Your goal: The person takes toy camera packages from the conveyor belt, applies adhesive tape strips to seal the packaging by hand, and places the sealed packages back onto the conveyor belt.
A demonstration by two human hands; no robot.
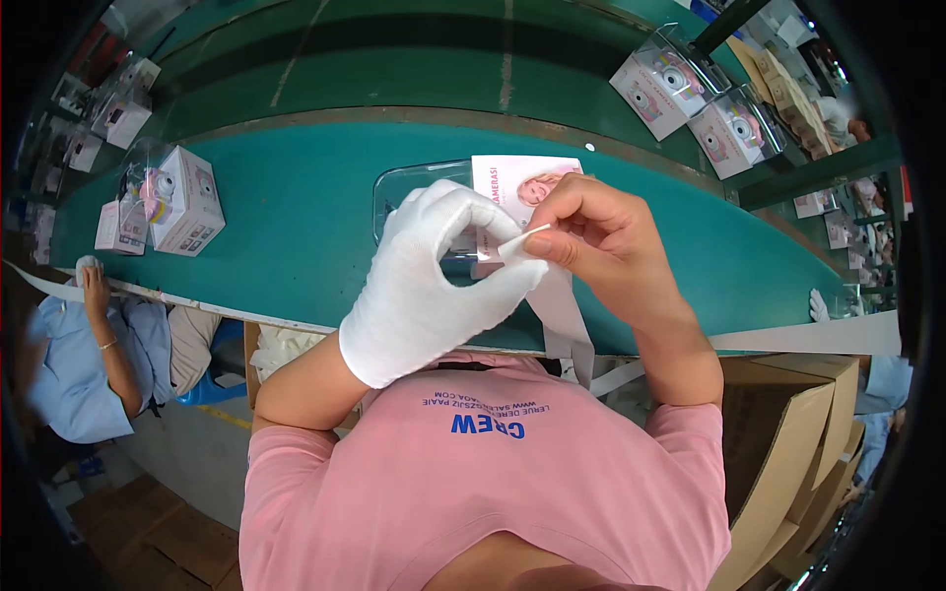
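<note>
My left hand, in a white glove, curls its thumb and fingers together around part of a white strip. My right hand is bare and pinches a small folded end of the white strip between thumb and forefinger. The strip hangs down from both hands past the table's front edge. Beneath my hands on the green table lies a white and pink printed camera box with a picture of a person. A clear plastic cover extends to its left, partly hidden by the glove.
Packed toy-camera boxes stand at the left of the green table, and more boxes sit at the back right. A co-worker in a blue shirt sits at left. Open cardboard cartons stand beside me on the right.
</note>
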